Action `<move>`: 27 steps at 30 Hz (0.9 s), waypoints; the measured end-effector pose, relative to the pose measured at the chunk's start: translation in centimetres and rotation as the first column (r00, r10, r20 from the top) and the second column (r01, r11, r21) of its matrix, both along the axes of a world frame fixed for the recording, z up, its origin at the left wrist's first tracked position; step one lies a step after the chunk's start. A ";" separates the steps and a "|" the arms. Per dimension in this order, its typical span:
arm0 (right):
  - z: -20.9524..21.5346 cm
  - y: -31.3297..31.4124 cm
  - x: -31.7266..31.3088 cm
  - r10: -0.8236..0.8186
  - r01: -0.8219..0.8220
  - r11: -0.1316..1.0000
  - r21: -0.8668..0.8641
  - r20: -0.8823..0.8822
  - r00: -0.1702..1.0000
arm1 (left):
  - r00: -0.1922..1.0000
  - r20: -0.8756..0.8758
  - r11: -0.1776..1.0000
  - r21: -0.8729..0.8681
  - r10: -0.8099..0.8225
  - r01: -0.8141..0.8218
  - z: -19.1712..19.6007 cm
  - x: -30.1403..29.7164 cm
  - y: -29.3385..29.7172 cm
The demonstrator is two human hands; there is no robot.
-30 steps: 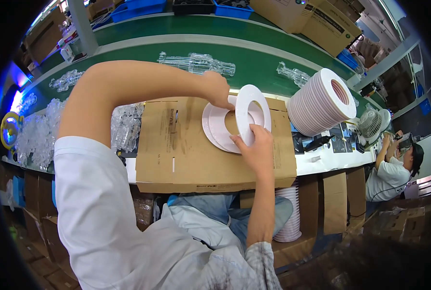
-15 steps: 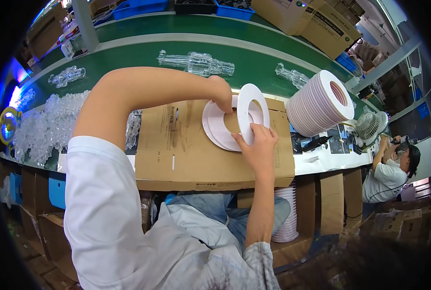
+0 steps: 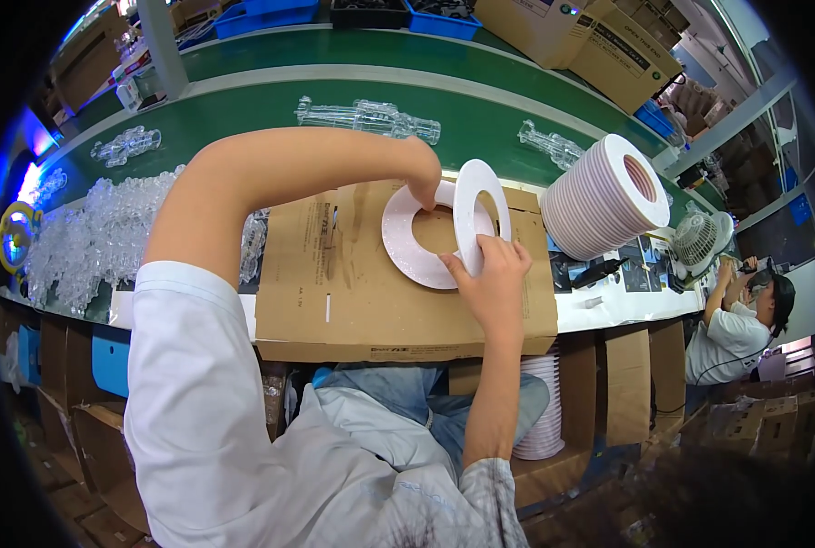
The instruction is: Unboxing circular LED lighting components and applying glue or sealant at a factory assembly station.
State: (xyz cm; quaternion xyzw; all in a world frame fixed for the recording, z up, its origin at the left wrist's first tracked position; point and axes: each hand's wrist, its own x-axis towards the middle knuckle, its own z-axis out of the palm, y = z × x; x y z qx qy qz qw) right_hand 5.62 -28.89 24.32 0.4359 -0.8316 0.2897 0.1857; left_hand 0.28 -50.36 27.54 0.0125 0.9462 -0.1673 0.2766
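A flat white ring with a wide hole lies on the cardboard sheet in front of me. My right hand pinches a second white ring by its near edge. That ring stands tilted on edge over the right side of the flat one. Reaching across from the left, my left hand points down onto the flat ring's far side, at the hole's edge. Its fingers are bunched together, and their tips are mostly hidden, so whatever they hold cannot be made out.
To the right lies a thick stack of white rings, beside a black tool and a small fan. Clear plastic parts heap up at left; more lie on the green belt. A person works at far right.
The lower rings showed two offset rims before; now a single flat rim shows. My left hand has shifted slightly, its fingertips less visible in the hole. The right hand still holds the tilted ring.
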 end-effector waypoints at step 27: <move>-0.2 -2.0 1.9 0.045 -0.015 0.962 0.273 -0.105 0.993 | 0.935 0.331 0.903 0.354 0.124 -0.245 0.2 -2.0 -4.8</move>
